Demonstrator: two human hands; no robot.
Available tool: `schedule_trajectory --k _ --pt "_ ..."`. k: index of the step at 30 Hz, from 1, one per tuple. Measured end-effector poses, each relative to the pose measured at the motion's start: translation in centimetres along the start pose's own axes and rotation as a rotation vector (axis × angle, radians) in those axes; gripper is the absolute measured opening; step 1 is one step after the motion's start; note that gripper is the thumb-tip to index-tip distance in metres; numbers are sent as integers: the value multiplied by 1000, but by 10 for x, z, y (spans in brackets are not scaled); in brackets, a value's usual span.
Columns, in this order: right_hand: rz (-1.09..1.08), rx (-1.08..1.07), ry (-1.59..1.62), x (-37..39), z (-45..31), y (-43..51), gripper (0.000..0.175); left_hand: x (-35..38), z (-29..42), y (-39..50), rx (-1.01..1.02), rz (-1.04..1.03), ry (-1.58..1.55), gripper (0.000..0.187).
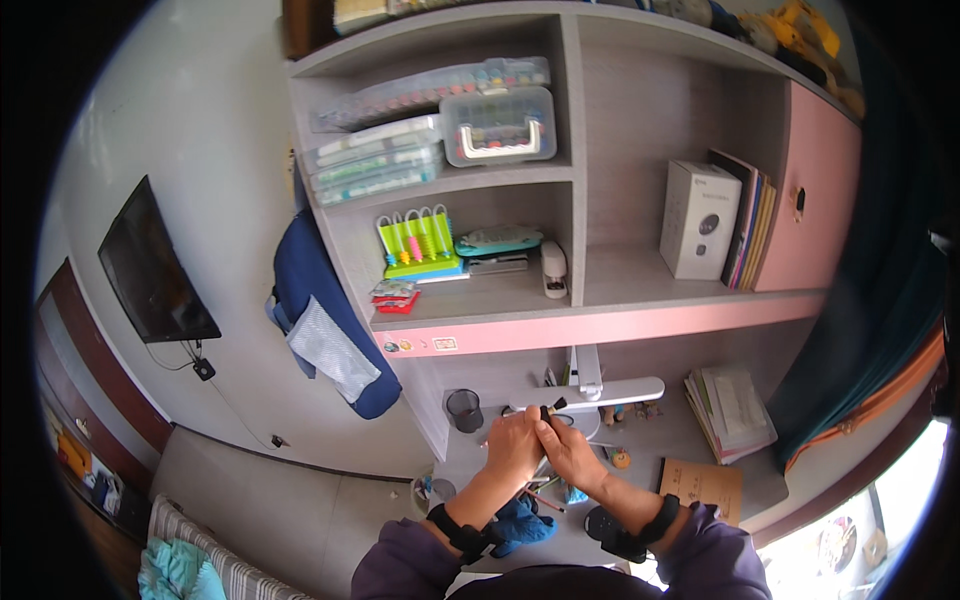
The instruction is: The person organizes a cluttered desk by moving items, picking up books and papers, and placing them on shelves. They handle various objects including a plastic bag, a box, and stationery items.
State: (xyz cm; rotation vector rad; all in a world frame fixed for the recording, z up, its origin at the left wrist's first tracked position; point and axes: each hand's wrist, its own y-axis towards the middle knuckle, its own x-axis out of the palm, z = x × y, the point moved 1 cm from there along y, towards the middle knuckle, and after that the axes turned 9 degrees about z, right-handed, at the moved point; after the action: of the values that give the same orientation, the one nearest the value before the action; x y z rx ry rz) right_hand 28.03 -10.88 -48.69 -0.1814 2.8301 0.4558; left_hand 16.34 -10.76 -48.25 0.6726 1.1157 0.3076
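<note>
My left hand [513, 447] and my right hand [568, 451] meet above the desk [645, 442], fingers closed together. Between them is a small black-handled brush [559, 405], its dark tip sticking out past my fingers; the rest is covered. Beneath my wrists lie several pencils [546, 501] and a crumpled blue cloth [525, 529]. Just beyond the hands stands a white desk lamp [630, 391]. A black mesh pen cup [465, 411] is to the left of my left hand. A round orange trinket [620, 458] sits to the right of my right hand.
Over the desk rises a grey and pink shelf unit [480, 339] with plastic cases [499, 127], a bead abacus [417, 244] and a white box [700, 221]. Stacked papers [729, 412] and a brown notebook [705, 484] lie at right. A dark curtain [847, 322] hangs beside them.
</note>
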Motion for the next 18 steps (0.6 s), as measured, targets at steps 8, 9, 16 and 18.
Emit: schedule_trajectory --k 8,9,16,18 --pt "216 150 314 -3 37 15 34 -2 19 7 132 -59 -11 17" --pt "201 166 335 -7 36 16 32 -4 24 7 96 -44 -115 20" --pt "-117 167 558 -49 -6 17 25 -7 17 12 -492 -338 -1401 47" --pt "-111 232 561 -45 3 13 26 -9 28 14 -503 -375 -1532 46"
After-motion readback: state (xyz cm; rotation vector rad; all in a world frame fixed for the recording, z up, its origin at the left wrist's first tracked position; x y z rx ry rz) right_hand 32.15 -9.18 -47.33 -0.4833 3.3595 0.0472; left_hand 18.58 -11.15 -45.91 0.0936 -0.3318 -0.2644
